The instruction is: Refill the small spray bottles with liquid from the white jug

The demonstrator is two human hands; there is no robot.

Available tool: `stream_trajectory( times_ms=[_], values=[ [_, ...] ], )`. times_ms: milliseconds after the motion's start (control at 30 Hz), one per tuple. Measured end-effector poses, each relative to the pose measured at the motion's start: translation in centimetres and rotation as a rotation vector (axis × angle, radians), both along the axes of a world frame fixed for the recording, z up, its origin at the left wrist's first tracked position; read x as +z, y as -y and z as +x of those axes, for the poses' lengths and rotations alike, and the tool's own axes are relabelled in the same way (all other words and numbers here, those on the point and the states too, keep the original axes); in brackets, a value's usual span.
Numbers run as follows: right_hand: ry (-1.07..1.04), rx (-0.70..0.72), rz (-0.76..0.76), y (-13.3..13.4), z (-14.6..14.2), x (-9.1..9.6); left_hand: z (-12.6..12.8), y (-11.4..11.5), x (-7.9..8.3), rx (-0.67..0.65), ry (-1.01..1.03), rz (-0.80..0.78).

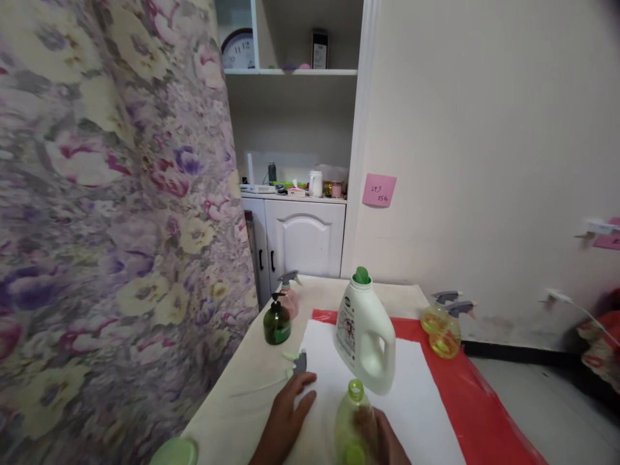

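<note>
At 6 o'clock, the right hand (385, 442) sits partly behind the green bottle (352, 413), and the bottom edge cuts both. Green lid (175, 452) at 7 o'clock: cropped likewise. Pink note (379, 190) at 2 o'clock: writing too small to read. Clock (238, 50) at 11 o'clock: partly hidden.

the scene is evenly, softly lit; shadows are faint. the curtain (111, 213) is blurred, and edges are bent by wide-angle distortion.

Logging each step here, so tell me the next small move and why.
Probably reach the left hand forward to the sprayer, which lies just past its fingertips. The right hand has a grip on the bottle, upright with its neck open. The jug behind is capped, so picking up the sprayer looks like the nearest step.
</note>
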State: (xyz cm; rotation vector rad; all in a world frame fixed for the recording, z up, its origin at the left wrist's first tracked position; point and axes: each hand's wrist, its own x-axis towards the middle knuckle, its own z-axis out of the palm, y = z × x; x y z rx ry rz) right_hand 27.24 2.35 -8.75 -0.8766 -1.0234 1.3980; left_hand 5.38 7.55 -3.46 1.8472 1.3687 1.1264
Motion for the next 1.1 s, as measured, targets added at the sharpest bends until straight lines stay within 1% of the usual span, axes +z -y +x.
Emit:
stream_trajectory(
  times_ms=[67, 100, 167, 267, 367, 500, 567, 633, 700, 767, 833, 933, 1000, 1067, 1100],
  values=[
    [0.058, -0.014, 0.125, -0.9, -1.3, 0.4, 0.6, 0.4, 0.3, -0.063, 0.147, -0.084],
    [0.083, -0.019, 0.159, -1.3, -1.9, 0.6, 0.9, 0.6, 0.4, -0.098, 0.206, -0.113],
    [0.102, -0.011, 0.183, -2.0, -2.6, 0.8, 1.1, 0.7, 0.3, -0.156, 0.263, -0.123],
    [0.118, 0.007, 0.209, -2.7, -3.1, 0.6, 1.4, 0.7, -0.1, -0.202, 0.278, -0.086],
    [0.187, -0.019, 0.231, -2.7, -2.9, 0.3, 1.9, 0.8, -0.2, -0.210, 0.266, -0.077],
    [0.217, 0.051, 0.256, -2.7, -2.2, 0.0, 2.6, 0.9, 0.1, -0.208, 0.260, -0.044],
    [0.220, 0.079, 0.279, -2.7, -1.8, -0.5, 2.9, 0.8, 0.3, -0.186, 0.243, -0.030],
    [0.236, 0.087, 0.271, -2.6, -1.3, -1.5, 3.0, 0.7, 0.3, -0.153, 0.210, -0.031],
    [0.252, 0.025, 0.212, -2.3, -0.5, -2.5, 3.1, 0.5, 0.4, -0.130, 0.176, -0.032],
    [0.253, -0.113, 0.139, -1.8, 0.7, -2.6, 3.2, 0.4, 0.4, -0.129, 0.157, -0.023],
    [0.254, -0.240, 0.108, -1.4, 2.3, -1.7, 3.3, 0.2, 0.4, -0.139, 0.151, -0.012],
    [0.264, -0.379, 0.117, -1.5, 5.0, 1.4, 3.5, -0.1, 0.3, -0.149, 0.165, -0.007],
    [0.250, -0.530, 0.118, -2.1, 6.4, 3.5, 3.7, -0.3, 0.3, -0.150, 0.186, -0.018],
    [0.266, -0.609, 0.114, -3.2, 7.1, 5.0, 3.9, -0.5, 0.4, -0.149, 0.213, -0.030],
    [0.279, -0.618, 0.120, -3.9, 7.3, 5.5, 4.0, -0.6, 0.5, -0.154, 0.224, -0.035]
  ],
)
